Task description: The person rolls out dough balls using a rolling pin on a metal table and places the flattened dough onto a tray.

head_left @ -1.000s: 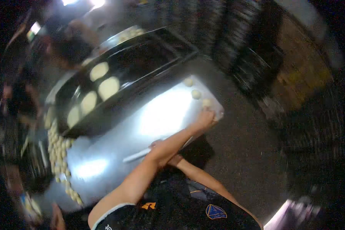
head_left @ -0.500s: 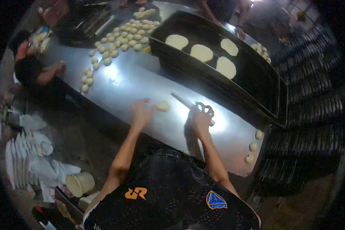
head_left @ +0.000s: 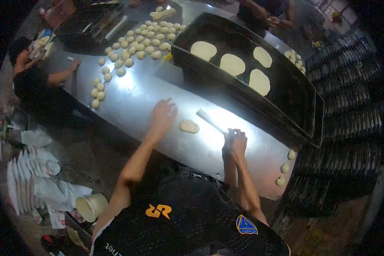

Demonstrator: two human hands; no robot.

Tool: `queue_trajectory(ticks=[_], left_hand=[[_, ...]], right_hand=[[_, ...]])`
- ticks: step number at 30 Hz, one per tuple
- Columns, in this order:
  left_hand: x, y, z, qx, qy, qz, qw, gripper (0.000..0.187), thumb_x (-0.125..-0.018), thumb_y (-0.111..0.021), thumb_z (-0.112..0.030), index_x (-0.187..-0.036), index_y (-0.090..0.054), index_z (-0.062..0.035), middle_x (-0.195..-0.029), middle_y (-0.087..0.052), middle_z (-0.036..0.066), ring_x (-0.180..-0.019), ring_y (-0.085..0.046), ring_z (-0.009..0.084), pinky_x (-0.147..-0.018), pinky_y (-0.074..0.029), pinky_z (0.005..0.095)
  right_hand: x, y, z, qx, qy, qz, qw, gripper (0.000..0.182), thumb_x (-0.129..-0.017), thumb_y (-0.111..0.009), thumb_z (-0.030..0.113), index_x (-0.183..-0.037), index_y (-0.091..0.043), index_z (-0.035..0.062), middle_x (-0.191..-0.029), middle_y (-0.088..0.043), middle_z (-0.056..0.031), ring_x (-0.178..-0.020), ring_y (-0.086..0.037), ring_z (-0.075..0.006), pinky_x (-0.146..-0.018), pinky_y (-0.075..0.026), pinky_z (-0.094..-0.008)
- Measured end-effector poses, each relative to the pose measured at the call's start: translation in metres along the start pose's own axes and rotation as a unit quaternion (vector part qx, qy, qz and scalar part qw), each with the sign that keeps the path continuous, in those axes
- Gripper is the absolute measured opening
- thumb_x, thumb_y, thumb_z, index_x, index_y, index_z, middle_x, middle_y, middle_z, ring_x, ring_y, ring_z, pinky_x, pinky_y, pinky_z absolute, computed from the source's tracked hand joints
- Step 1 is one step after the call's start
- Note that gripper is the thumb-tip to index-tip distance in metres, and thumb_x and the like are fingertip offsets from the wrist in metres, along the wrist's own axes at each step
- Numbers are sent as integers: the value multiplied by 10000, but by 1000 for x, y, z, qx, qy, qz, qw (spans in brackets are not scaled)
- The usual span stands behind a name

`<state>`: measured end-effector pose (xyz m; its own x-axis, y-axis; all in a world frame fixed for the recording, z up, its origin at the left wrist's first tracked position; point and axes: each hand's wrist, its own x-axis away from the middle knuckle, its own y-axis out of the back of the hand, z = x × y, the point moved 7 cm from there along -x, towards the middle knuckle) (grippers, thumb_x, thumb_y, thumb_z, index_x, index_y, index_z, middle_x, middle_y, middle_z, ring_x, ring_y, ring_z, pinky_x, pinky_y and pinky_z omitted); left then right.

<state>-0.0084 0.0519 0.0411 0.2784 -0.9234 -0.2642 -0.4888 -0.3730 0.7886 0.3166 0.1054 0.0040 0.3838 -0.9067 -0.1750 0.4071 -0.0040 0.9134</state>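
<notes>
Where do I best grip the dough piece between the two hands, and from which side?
I'd take the dough piece by its rounded left end, coming from the left with the left hand. It lies as a low oval, that end facing the hand, while the rolling pin is close on the right.

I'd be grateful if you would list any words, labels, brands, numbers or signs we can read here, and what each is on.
"net": pale letters low on the black shirt, with the start of the word out of clear view.
Orange emblem on the shirt: looks like a stylised "R", but I can't be sure.
Blue badge on the shirt: lettering too small to read.
I can read no numbers or signs.
</notes>
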Motion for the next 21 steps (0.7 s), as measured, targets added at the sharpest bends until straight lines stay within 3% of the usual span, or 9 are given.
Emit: queue_trajectory(ticks=[4,6,7,10,13,15,18,20,21], left_hand=[[-13,-22,-29,-53,-55,5,997,373,-999,-483,-259,-1254,-616,-22,-1422,-504,177,-1350,-425,351,-1149,-264,512],[5,-54,-32,-183,-129,16,974,413,-1021,-416,-243,-1340,-541,-14,-1433,-497,178,-1380,-398,336,-1164,-247,510],[16,-65,-16,-168,-48,113,978,441,-1026,-374,-224,-1390,-480,1,-1452,-480,175,-1392,-387,323,-1174,-221,522],[49,-57,-13,-111,1,118,987,450,-1031,-348,-214,-1398,-471,16,-1474,-456,172,-1411,-362,328,-1178,-199,543],[109,-57,-14,-99,-21,48,994,464,-1037,-323,-212,-1414,-451,27,-1482,-443,173,-1422,-341,336,-1177,-182,562],[115,-52,-20,-98,-33,21,994,455,-1014,-375,-202,-1400,-463,23,-1429,-480,189,-1376,-386,340,-1147,-221,564],[89,-52,-9,-108,-48,-4,993,449,-992,-429,-201,-1383,-479,12,-1397,-499,207,-1340,-424,342,-1124,-255,566],[68,-57,0,-116,-45,17,992,448,-993,-431,-211,-1381,-482,6,-1420,-481,209,-1350,-416,340,-1133,-248,567],[40,-58,-4,-183,-63,18,981,449,-992,-433,-217,-1384,-483,-2,-1440,-465,203,-1357,-412,334,-1143,-235,569]], right_hand=[[-1,10,72,-50,107,-50,992,298,-856,-670,167,-1153,-661,152,-1079,-608,-86,-1016,-551,-291,-823,-464,-441],[-12,-14,86,-104,162,-44,980,299,-850,-669,138,-1149,-656,143,-1077,-602,-92,-1024,-545,-296,-843,-443,-446],[-10,-24,87,-108,164,-40,980,299,-850,-669,138,-1149,-656,143,-1077,-602,-92,-1024,-545,-296,-843,-443,-446],[17,-29,94,-153,99,4,983,298,-843,-677,128,-1140,-651,127,-1061,-597,-95,-1020,-540,-299,-850,-420,-448],[45,-16,97,-134,143,-45,980,301,-835,-696,137,-1131,-650,108,-1047,-594,-102,-1003,-540,-299,-839,-411,-442],[41,-15,95,-142,141,-8,980,307,-836,-699,146,-1136,-650,104,-1056,-595,-104,-1003,-542,-298,-841,-416,-437],[10,-11,95,-111,176,16,978,339,-845,-694,160,-1172,-636,92,-1060,-601,-104,-994,-549,-294,-835,-433,-427],[-16,-30,92,-81,157,43,983,332,-889,-641,197,-1204,-618,96,-1055,-605,-102,-993,-553,-292,-828,-442,-433],[-33,-21,99,-70,148,1,986,321,-936,-567,240,-1225,-608,105,-1070,-605,-110,-1018,-551,-282,-820,-453,-424]])
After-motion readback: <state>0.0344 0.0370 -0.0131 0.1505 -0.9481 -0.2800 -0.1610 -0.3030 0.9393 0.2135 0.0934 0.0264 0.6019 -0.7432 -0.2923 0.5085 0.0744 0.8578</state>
